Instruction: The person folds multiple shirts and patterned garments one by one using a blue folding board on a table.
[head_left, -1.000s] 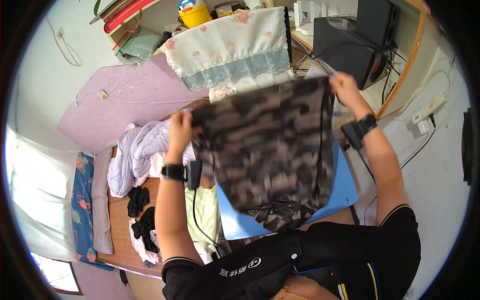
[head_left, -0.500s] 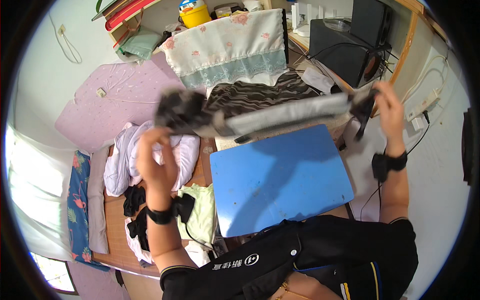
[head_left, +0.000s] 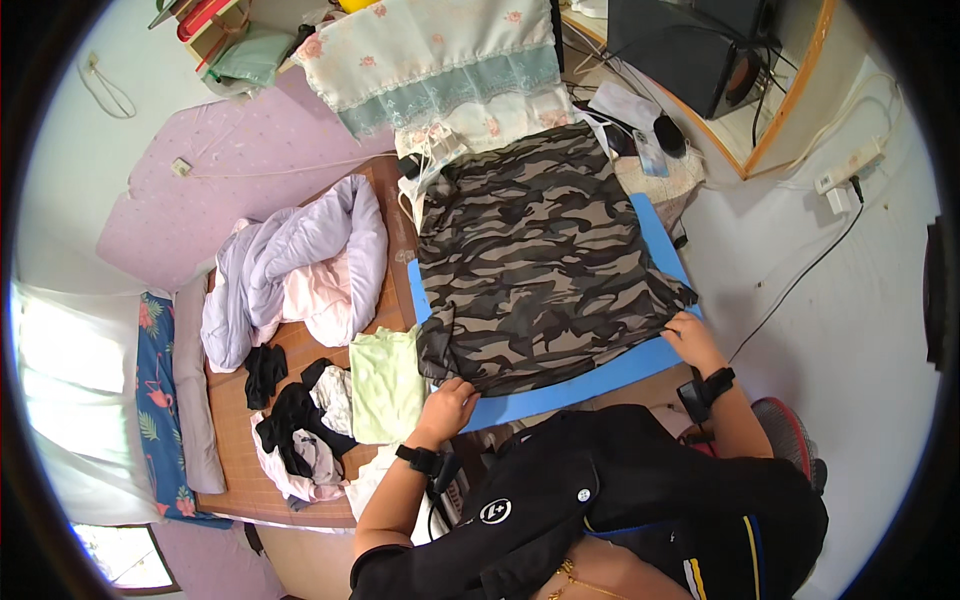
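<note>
A camouflage shirt [head_left: 535, 260] in black, grey and brown lies spread over a blue tabletop [head_left: 545, 400], its far end reaching past the board's back edge. At the shirt's near left corner, my left hand [head_left: 448, 408] is closed with fingertips pinching the cloth. My right hand [head_left: 694, 342] pinches the near right corner, where a short sleeve sticks out. Both hands rest low, close to the board's front edge. Small wrinkles run across the fabric, and most of the blue surface is hidden under it.
Left of the board, a bed mat [head_left: 225, 440] carries a lilac quilt [head_left: 300, 260], pale green cloth [head_left: 388, 385] and a heap of dark and light clothes [head_left: 300, 430]. Behind stands something draped in a floral cover [head_left: 440, 60]. Black speakers [head_left: 680, 55] and cables are at the far right.
The camouflage shirt, stretched in the air and blurred before, now lies flat over the blue board. Both my hands have come down and toward me, drawing its near edge along.
</note>
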